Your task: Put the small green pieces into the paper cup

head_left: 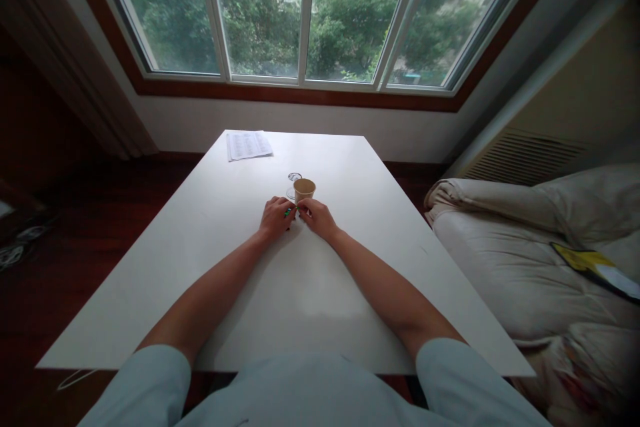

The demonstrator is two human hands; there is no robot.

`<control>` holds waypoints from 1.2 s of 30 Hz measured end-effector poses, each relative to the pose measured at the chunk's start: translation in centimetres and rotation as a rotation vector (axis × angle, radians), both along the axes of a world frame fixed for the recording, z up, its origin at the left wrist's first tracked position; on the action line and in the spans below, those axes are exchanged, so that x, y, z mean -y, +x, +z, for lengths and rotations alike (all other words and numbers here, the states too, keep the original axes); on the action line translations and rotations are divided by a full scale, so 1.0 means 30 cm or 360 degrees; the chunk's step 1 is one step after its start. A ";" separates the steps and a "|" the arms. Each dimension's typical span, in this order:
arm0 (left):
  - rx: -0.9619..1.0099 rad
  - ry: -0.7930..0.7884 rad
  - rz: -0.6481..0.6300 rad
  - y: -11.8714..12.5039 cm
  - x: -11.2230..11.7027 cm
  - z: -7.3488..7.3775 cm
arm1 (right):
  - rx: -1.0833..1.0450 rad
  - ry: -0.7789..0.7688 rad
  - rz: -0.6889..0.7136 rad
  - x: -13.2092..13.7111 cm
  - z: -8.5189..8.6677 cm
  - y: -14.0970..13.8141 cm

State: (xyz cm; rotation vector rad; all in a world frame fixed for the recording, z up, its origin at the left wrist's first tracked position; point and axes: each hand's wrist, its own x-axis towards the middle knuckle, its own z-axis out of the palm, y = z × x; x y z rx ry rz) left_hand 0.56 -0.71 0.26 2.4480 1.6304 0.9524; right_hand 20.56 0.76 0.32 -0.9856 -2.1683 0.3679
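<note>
My left hand (275, 217) is closed, with a small green object (287, 212) showing at its fingertips. My right hand (319, 217) meets it from the other side, its fingers pinched where a bit of green also shows. The object is too small and too covered to tell its kind. Right behind my fingertips stands an upright brown paper cup (305, 188), its lower part hidden by my right hand. Whether the hand touches the cup I cannot tell. Beyond the cup lies a small round item with dark lines (295, 176); a clear round edge shows beside the cup.
A white table (200, 267) carries everything. Printed sheets (249, 145) lie at its far left corner. A wide window (300, 27) is beyond it. To the right is a cream padded seat or bed (490, 253) with a yellow and black item (590, 267) on it.
</note>
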 end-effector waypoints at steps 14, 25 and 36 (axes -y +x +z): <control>-0.0005 -0.0028 -0.0004 0.001 -0.006 -0.010 | -0.0017 0.0016 0.0009 0.001 -0.002 0.000; 0.0038 0.0002 -0.0015 0.007 0.007 0.014 | -0.0016 0.0059 -0.0006 0.001 -0.004 -0.001; 0.0046 0.0036 -0.0004 0.005 0.011 0.015 | -0.0007 0.0030 -0.0051 0.011 0.006 0.000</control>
